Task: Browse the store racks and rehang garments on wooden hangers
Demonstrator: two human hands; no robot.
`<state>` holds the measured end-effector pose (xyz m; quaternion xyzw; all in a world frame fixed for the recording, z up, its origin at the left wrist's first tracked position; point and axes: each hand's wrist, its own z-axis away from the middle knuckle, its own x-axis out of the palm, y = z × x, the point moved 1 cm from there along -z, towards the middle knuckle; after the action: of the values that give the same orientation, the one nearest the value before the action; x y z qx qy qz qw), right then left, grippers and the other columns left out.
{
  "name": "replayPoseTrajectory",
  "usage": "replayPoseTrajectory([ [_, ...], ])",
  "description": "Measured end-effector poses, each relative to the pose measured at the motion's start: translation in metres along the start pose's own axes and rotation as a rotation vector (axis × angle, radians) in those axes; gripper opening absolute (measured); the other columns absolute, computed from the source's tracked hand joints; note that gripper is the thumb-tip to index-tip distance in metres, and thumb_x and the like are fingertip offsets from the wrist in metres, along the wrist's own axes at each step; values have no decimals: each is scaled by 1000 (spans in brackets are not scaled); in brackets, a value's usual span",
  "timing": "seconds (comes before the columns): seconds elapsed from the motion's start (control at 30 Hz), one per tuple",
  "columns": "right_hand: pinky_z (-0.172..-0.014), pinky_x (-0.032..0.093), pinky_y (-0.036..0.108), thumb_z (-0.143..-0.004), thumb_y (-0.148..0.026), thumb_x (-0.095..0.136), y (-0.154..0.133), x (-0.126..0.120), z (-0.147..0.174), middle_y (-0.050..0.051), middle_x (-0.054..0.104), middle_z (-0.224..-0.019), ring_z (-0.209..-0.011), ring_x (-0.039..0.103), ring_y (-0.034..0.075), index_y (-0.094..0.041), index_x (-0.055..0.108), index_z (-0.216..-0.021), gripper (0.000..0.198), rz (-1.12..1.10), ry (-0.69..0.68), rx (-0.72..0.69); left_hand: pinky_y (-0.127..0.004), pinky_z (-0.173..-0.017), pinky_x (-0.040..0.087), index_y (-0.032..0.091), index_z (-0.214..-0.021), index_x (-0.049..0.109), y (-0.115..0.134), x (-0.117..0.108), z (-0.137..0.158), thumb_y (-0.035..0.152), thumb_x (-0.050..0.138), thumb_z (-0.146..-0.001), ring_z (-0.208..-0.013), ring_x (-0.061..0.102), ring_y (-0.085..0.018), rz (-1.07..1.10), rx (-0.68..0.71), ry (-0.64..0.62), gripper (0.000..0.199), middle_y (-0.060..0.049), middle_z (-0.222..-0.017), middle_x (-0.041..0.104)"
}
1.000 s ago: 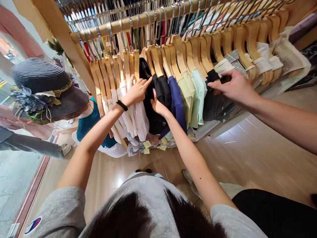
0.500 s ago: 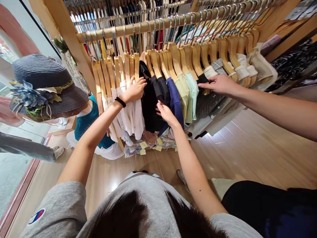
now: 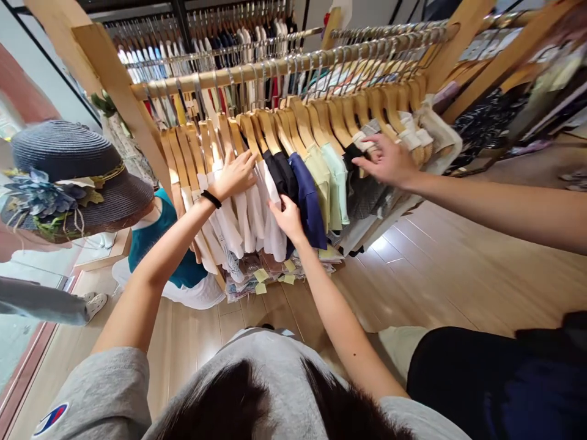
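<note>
Wooden hangers (image 3: 293, 122) with small garments hang along a wooden rail (image 3: 257, 72). My left hand (image 3: 235, 177), with a black band on its wrist, lies over the shoulders of white tops (image 3: 243, 214), its fingers spread apart. My right hand (image 3: 288, 219) pinches the front edge of a white shirt (image 3: 270, 211) between thumb and fingers. Right beside it hang black tops (image 3: 280, 174) and a navy top (image 3: 308, 198). Farther right are a light green top (image 3: 323, 183) and a mint top (image 3: 337, 183).
From the right another person's hand (image 3: 387, 162) reaches among dark and grey garments. Someone in a woven hat (image 3: 68, 165) is low at the left. Bagged clothes (image 3: 247, 281) with yellow notes lie under the rack. A person in black (image 3: 468, 385) is at lower right.
The black garment between my hands no longer shows there; a white shirt does, and my right hand has taken hold of its edge. The other person's hand has lifted and curled.
</note>
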<state>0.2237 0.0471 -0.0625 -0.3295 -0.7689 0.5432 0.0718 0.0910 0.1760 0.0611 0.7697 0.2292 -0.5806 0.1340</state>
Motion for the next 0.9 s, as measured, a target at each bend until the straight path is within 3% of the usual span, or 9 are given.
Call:
replayPoseTrajectory([
  [0.1,-81,55,37,-96,-44,59,-7,3,6,11,74,-91,-83,70,27,-16,68,-96,30,94,50,-23,-63,-127,3,13,-161,32,6,-4,6,19,52,-88,-153,32,-35,-37,-34,-5,76,-21,-164,36],
  [0.2,-82,53,37,-97,-39,59,-14,9,13,11,75,-97,-88,70,28,-18,68,-103,24,132,74,-39,-66,-125,3,18,-163,29,14,-7,8,12,50,-84,-159,17,-36,-47,-38,27,83,-18,-170,21],
  [0.3,-85,53,39,-98,-37,59,-17,17,19,14,75,-106,-99,71,32,-18,68,-112,25,157,76,-61,-61,-127,5,17,-163,29,24,-7,5,10,41,-88,-161,10,-29,13,40,41,77,-13,-172,15],
  [0.4,-83,55,40,-101,-37,55,-17,23,23,16,75,-107,-100,71,34,-17,68,-119,30,196,51,-84,-55,-129,7,18,-162,31,30,-6,-1,16,33,-96,-160,15,-23,96,94,5,66,-11,-171,23],
  [0.5,-81,56,39,-101,-35,55,-14,23,25,15,76,-107,-98,72,33,-17,68,-120,30,225,61,-70,-53,-129,7,18,-160,34,25,-8,-6,18,32,-98,-159,20,-21,124,60,10,62,-10,-168,31],
  [0.7,-84,57,39,-100,-30,53,-17,9,41,12,76,-106,-93,72,28,-18,71,-114,26,230,113,-84,-56,-130,6,18,-148,52,1,-16,25,12,34,-94,-157,26,-24,32,-132,194,57,-11,-163,42],
  [0.8,-96,55,42,-104,-31,44,-26,-6,45,14,72,-113,-106,67,27,-18,72,-115,33,271,296,-195,-58,-129,7,16,-146,53,-2,-6,56,24,31,-102,-156,28,-28,24,-216,312,50,-15,-161,43],
  [0.9,-107,48,48,-106,-37,44,-31,-23,32,18,66,-123,-120,60,29,-17,68,-128,39,384,525,-293,-57,-129,9,15,-149,51,2,13,81,38,31,-106,-156,27,-30,44,-247,347,53,-17,-164,36],
])
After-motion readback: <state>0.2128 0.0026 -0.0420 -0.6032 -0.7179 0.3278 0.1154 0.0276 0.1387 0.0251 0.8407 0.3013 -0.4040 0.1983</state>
